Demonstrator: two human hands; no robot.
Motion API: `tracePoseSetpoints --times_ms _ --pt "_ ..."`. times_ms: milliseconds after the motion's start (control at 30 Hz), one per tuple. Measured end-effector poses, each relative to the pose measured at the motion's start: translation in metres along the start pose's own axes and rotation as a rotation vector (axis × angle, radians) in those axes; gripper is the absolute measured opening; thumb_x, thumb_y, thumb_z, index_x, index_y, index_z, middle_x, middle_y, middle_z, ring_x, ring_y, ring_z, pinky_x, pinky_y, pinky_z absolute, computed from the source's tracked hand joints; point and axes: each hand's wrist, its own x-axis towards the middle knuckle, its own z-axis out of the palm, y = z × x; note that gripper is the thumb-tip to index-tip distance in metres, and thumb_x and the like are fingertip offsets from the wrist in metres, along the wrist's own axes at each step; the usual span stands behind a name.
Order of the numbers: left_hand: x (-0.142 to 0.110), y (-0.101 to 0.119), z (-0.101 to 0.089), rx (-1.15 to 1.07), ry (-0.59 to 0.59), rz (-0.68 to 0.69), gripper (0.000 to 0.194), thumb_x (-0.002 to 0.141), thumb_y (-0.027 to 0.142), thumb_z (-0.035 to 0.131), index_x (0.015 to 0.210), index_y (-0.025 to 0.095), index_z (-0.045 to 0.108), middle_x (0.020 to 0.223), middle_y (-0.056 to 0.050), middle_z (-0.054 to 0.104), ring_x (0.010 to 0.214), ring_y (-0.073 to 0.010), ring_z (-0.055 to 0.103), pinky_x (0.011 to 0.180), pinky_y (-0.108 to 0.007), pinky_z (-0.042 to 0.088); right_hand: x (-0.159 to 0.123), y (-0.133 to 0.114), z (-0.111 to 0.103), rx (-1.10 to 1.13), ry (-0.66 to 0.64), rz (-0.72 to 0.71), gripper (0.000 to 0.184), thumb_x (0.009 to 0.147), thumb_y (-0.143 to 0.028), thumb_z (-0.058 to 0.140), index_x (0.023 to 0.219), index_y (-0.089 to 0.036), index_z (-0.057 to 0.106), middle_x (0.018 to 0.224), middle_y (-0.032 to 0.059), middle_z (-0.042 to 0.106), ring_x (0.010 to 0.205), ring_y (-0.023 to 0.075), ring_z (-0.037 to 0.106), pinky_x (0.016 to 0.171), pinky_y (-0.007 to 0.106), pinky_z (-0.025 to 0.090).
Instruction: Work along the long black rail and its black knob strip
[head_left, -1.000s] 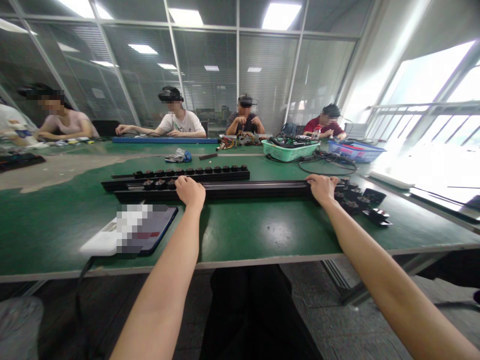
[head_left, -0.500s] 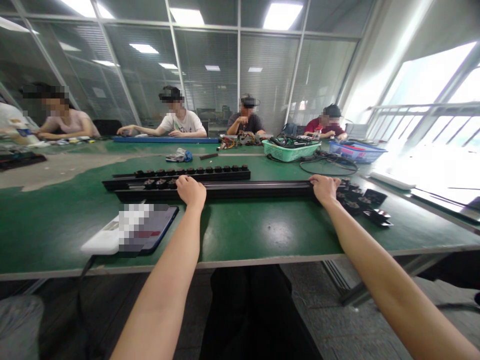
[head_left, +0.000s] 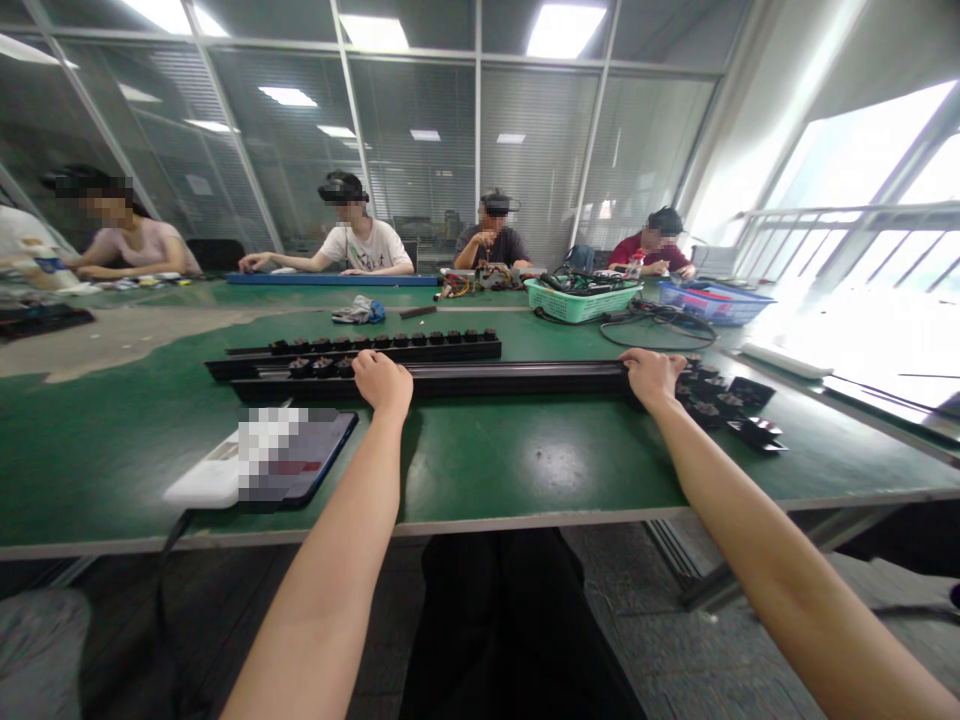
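Note:
Both my hands lie on a long black rail (head_left: 510, 380) that runs across the green workbench (head_left: 495, 470). My left hand (head_left: 382, 384) curls over the rail near its left part, and my right hand (head_left: 652, 378) grips it near the right end. Just behind it lies a second black rail (head_left: 390, 351) with a row of several round black fittings on top. More of these fittings sit on the rail's left part, next to my left hand. A loose group of black parts (head_left: 712, 400) lies beside my right hand.
A tablet (head_left: 300, 460) and a white box (head_left: 206, 482) lie near the bench's front edge. Further back are a green basket (head_left: 583, 300), a blue crate (head_left: 712, 303), coiled cables (head_left: 660, 325) and a blue strip (head_left: 330, 280). Several co-workers sit across the bench.
My right hand has shifted slightly to the right along the rail. My left hand stays in about the same place, and the rails have not visibly moved.

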Motion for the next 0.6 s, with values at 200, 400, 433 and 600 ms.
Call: tracePoseSetpoints --times_ms 200,400,433,600 --pt "0.0007 -0.0004 0.0014 0.012 -0.005 0.001 0.042 0.090 0.016 0.048 0.126 0.002 0.066 0.141 -0.026 0.056 0.137 -0.0378 0.047 0.117 -0.048 0.044 0.0027 0.0054 0.0039 -0.058 -0.012 0.016 0.043 0.091 -0.020 0.042 0.108 -0.021 0.081 0.103 0.0148 0.076 0.097 0.0287 0.057 0.096 0.047 0.020" --pt "0.0010 -0.0007 0.0018 0.003 -0.008 0.004 0.043 0.091 0.015 0.048 0.127 0.001 0.065 0.141 -0.026 0.056 0.138 -0.0376 0.047 0.118 -0.048 0.043 0.0028 0.0060 0.0035 -0.077 -0.017 0.018 0.043 0.093 -0.019 0.042 0.113 -0.021 0.080 0.111 0.0155 0.076 0.102 0.0290 0.059 0.099 0.046 0.022" --pt "0.0009 -0.0006 0.0016 0.003 -0.008 0.006 0.043 0.091 0.015 0.048 0.127 0.001 0.065 0.141 -0.026 0.056 0.138 -0.0377 0.047 0.118 -0.048 0.043 0.0026 0.0059 0.0031 -0.073 -0.014 0.015 0.043 0.093 -0.019 0.042 0.113 -0.021 0.081 0.111 0.0154 0.076 0.103 0.0290 0.059 0.099 0.046 0.023" --pt "0.0003 0.0001 0.0000 0.006 -0.013 0.001 0.041 0.091 0.015 0.048 0.125 0.002 0.067 0.142 -0.025 0.056 0.138 -0.0381 0.047 0.117 -0.047 0.043 0.0011 0.0065 0.0027 -0.049 0.003 -0.013 0.042 0.092 -0.021 0.043 0.111 -0.020 0.081 0.109 0.0158 0.074 0.103 0.0294 0.056 0.100 0.047 0.024"
